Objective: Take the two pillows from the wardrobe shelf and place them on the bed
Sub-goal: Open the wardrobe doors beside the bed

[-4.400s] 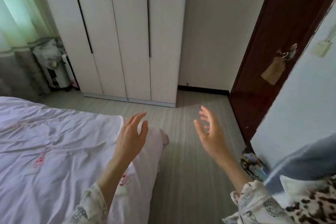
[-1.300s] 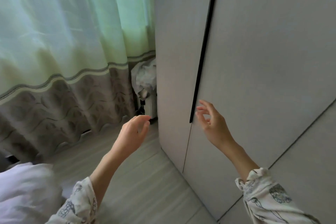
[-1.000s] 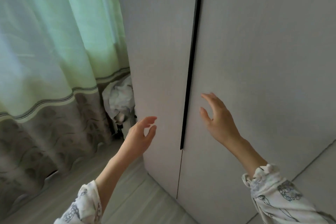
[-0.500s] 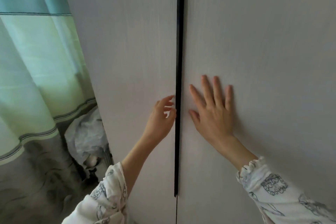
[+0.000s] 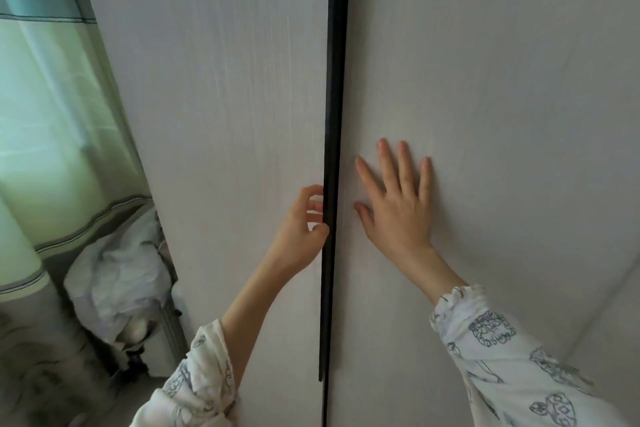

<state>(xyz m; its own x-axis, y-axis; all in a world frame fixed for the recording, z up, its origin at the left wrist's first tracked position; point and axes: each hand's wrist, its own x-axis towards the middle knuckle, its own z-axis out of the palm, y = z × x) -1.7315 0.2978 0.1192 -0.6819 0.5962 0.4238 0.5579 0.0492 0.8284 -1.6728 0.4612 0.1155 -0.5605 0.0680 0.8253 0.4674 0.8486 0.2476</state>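
A pale wood-grain wardrobe fills the view, both doors closed. A long black vertical handle strip [image 5: 333, 114] runs down the seam between the left door [image 5: 221, 97] and the right door [image 5: 485, 80]. My left hand [image 5: 302, 229] has its fingertips curled into the strip at the left door's edge. My right hand [image 5: 398, 204] lies flat with straight, spread fingers on the right door, just beside the seam. The pillows and the bed are out of sight.
A green and grey curtain [image 5: 45, 135] hangs at the left. Low down between the curtain and the wardrobe's side stands a white plastic-wrapped bundle [image 5: 121, 274] on a dark base.
I have walked from the bed up to the wardrobe. My right hand stays flat on the right door, and my left hand's fingers have hooked deeper into the black strip.
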